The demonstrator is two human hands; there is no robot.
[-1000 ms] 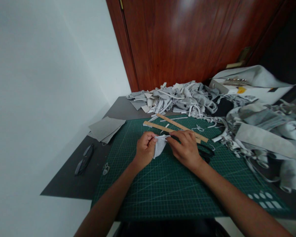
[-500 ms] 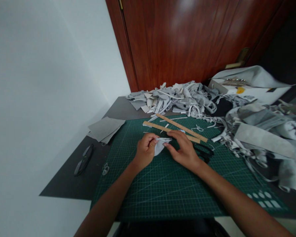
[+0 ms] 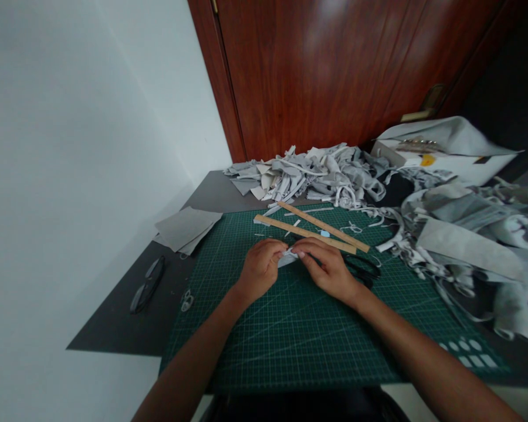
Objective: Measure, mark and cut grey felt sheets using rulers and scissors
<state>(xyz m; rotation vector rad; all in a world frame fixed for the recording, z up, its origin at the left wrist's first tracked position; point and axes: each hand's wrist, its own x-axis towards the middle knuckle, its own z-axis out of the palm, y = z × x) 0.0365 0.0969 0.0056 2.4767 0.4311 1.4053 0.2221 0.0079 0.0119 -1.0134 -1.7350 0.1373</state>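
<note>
A small piece of pale grey fabric (image 3: 287, 258) is held above the green cutting mat (image 3: 308, 340). My left hand (image 3: 260, 266) pinches its left side between thumb and fingers. My right hand (image 3: 325, 264) grips the right end with thumb and fingertips, so much of the piece is hidden by the fingers. Just beyond the hands lie two wooden rulers (image 3: 323, 225), crossing toward their right ends. Black-handled scissors (image 3: 364, 269) rest on the mat beside my right hand, partly covered by it. A small light blue piece (image 3: 324, 233) sits by the rulers.
A heap of grey fabric scraps (image 3: 308, 173) lies at the back, with more cloth (image 3: 470, 240) on the right. A white box (image 3: 462, 161) stands behind that. Grey sheets (image 3: 187, 225) and eyeglasses (image 3: 147, 284) are on the left. A wall and wooden door (image 3: 334, 82) bound the table.
My right hand has moved left and closed on the fabric's right end. The fabric's hanging part shows smaller, and the two hands are closer together.
</note>
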